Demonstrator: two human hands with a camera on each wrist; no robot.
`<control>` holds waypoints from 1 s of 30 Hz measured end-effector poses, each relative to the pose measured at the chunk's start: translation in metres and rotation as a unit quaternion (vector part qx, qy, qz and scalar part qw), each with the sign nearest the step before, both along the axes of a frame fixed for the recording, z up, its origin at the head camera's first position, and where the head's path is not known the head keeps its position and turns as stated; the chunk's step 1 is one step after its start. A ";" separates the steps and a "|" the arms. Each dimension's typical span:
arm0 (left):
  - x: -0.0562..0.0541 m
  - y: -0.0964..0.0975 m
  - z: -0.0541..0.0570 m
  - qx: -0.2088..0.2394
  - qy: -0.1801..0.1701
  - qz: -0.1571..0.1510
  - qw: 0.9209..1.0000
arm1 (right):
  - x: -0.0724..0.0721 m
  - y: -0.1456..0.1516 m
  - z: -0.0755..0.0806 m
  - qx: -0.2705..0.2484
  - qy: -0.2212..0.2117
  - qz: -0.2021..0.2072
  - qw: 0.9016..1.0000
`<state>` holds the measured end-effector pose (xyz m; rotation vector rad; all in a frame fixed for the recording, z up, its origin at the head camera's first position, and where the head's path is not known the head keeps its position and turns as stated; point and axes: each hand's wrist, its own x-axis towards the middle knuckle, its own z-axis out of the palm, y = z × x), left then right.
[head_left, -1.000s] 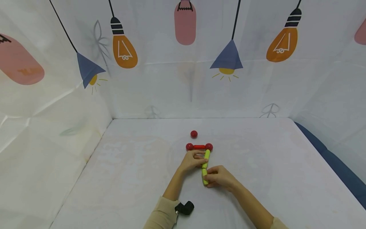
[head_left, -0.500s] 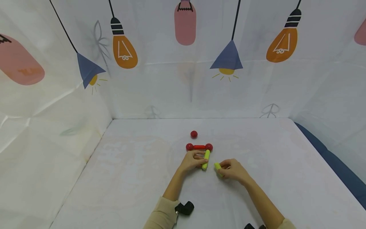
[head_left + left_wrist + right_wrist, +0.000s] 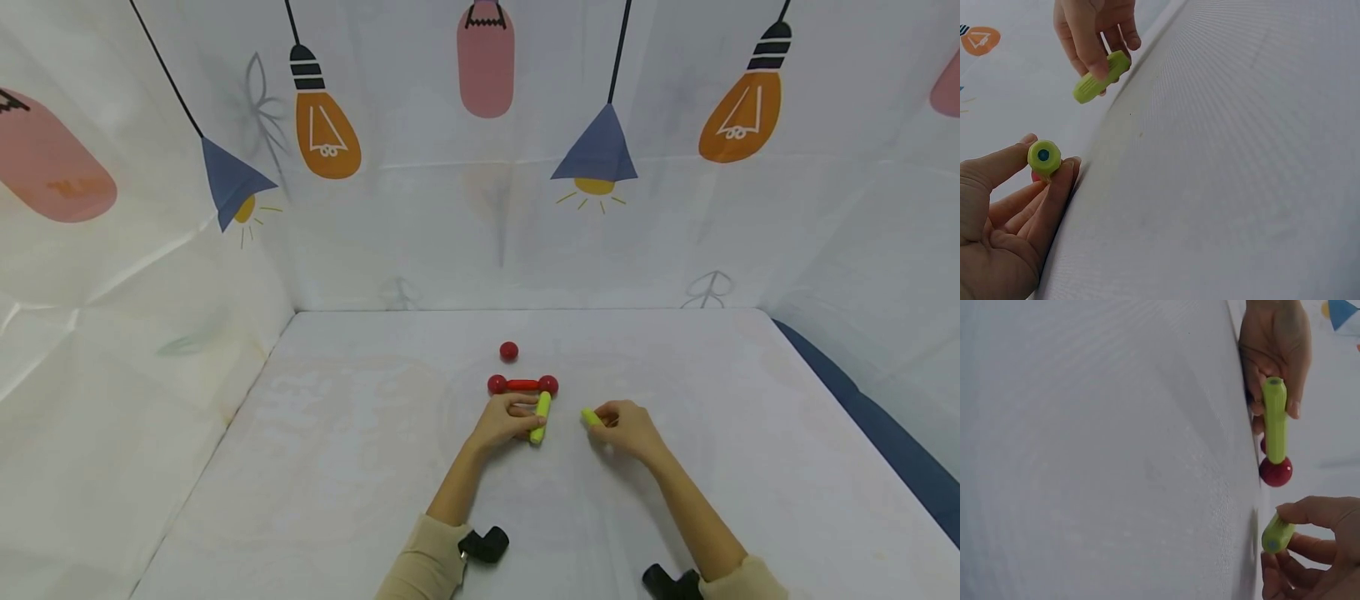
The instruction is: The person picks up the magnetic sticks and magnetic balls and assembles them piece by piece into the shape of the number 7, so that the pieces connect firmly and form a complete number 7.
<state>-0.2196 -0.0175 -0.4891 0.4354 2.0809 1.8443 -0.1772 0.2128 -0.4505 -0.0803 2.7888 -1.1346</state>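
Observation:
My left hand [image 3: 504,421] pinches a yellow-green rod [image 3: 541,418] between thumb and fingers. The rod's far end meets a red ball [image 3: 548,385], best seen in the right wrist view. A short red rod [image 3: 522,385] joins that ball to a second red ball [image 3: 497,384] on its left. To the right, my right hand [image 3: 628,432] pinches a shorter yellow-green rod [image 3: 591,417], apart from the rest. A dark blue round spot shows in the end face of the longer rod [image 3: 1044,157] in the left wrist view.
A loose red ball [image 3: 509,352] lies behind the joined pieces on the white table [image 3: 375,467]. Black wrist cameras [image 3: 484,545] sit on both forearms. A white sheet printed with lamps [image 3: 450,225] hangs behind the table's far edge.
The shorter rod has come away from the near end of the longer one. My right hand has carried it right and away from me. My left hand has stayed put.

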 end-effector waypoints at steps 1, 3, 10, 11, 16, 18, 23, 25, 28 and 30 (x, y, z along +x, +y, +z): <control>0.000 0.000 0.000 0.000 -0.001 0.000 1.000 | -0.001 0.001 -0.001 0.005 0.009 0.001 1.000; 0.000 0.000 0.000 0.000 -0.003 0.000 1.000 | -0.003 0.003 -0.002 0.012 0.023 0.003 1.000; -0.001 0.001 0.001 -0.011 -0.006 0.009 1.000 | -0.006 0.003 -0.005 0.022 0.034 -0.002 0.999; -0.001 0.001 0.001 -0.012 -0.007 0.010 1.000 | -0.006 0.003 -0.005 0.022 0.033 -0.001 0.999; -0.001 0.001 0.001 -0.014 -0.009 0.009 1.000 | -0.007 0.006 -0.005 0.023 0.032 0.012 0.999; 0.003 0.000 0.009 -0.016 -0.005 0.005 1.000 | -0.008 0.007 -0.006 0.023 0.035 0.019 0.999; 0.014 -0.003 0.032 -0.023 0.005 -0.002 1.000 | -0.010 0.008 -0.007 0.028 0.019 0.018 0.999; 0.011 -0.003 0.026 -0.023 0.006 -0.004 1.000 | -0.011 0.008 -0.008 0.030 0.014 0.019 0.999; 0.003 -0.001 0.011 -0.023 0.007 -0.005 1.000 | -0.012 0.008 -0.009 0.025 0.015 0.023 0.999; 0.000 -0.001 0.002 -0.024 0.006 -0.004 1.000 | -0.012 0.009 -0.010 0.025 0.023 0.025 0.999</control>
